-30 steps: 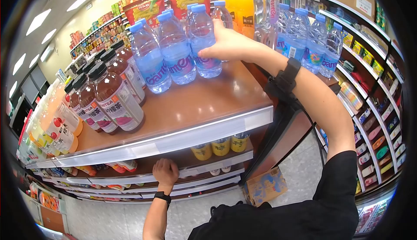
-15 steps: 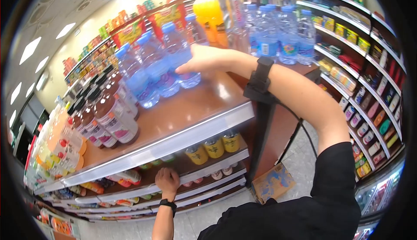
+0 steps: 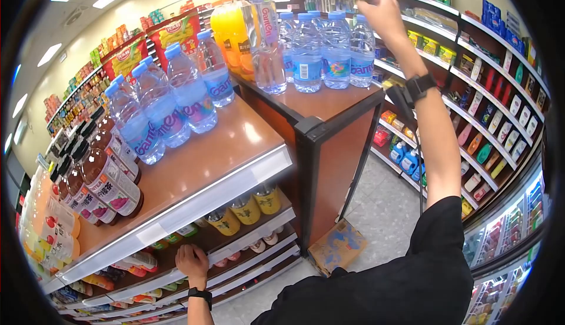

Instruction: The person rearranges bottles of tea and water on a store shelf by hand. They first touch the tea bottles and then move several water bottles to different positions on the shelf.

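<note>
My right hand point(image 3: 382, 16) is raised at the right group of water bottles. Its bent fingers are apart, close to the blue cap of the rightmost water bottle point(image 3: 362, 57), and the hand holds nothing. A barcode shows on another water bottle point(image 3: 307, 57) in that group, and a taller clear bottle point(image 3: 268, 48) stands to its left. Several more water bottles point(image 3: 191, 92) stand upright on the left brown shelf top point(image 3: 235, 142). Lower down, my left hand point(image 3: 192, 263) has its fingers curled over the edge of a lower shelf, near yellow-labelled containers point(image 3: 244, 208).
Dark tea bottles point(image 3: 109, 178) and orange-coloured drink bottles point(image 3: 50, 219) line the shelf top's left side. Orange drinks point(image 3: 232, 36) stand behind the water. A black-framed end panel point(image 3: 332, 172) juts out, with a cardboard box point(image 3: 338, 245) on the floor beside it. Stocked shelves point(image 3: 477, 107) curve along the right.
My right hand has left the left group of water bottles and moved right, up to the other group. The view has turned right. My left hand stays at the lower shelf.
</note>
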`<act>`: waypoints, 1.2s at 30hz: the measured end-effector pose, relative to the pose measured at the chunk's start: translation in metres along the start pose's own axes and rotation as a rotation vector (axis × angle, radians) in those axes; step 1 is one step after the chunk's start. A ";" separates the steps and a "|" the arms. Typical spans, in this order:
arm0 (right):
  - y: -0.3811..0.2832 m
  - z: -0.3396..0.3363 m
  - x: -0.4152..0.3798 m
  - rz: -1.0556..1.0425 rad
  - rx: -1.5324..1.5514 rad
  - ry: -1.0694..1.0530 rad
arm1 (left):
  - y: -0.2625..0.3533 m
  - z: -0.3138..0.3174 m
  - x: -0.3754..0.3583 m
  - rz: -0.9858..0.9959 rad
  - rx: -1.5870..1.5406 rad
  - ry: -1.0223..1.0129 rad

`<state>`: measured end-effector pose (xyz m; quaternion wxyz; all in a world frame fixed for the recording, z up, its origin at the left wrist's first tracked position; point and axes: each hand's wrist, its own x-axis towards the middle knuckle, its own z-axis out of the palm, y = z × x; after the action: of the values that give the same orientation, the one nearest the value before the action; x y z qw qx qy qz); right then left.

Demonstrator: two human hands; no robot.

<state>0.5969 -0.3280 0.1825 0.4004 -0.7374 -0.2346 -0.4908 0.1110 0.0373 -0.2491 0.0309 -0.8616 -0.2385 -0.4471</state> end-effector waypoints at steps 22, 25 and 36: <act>-0.047 -0.041 -0.054 0.035 -0.050 -0.358 | 0.001 -0.004 0.004 -0.009 -0.016 0.036; -0.088 -0.040 -0.057 0.006 0.274 -0.468 | 0.003 -0.004 0.006 -0.002 -0.008 0.026; -0.183 0.083 -0.099 -0.008 0.432 -0.959 | 0.004 -0.006 0.005 -0.015 -0.022 0.021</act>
<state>0.4660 -0.1516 0.1422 0.3891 -0.7790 -0.4900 -0.0404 0.1109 0.0344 -0.2407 0.0206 -0.8552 -0.2397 -0.4591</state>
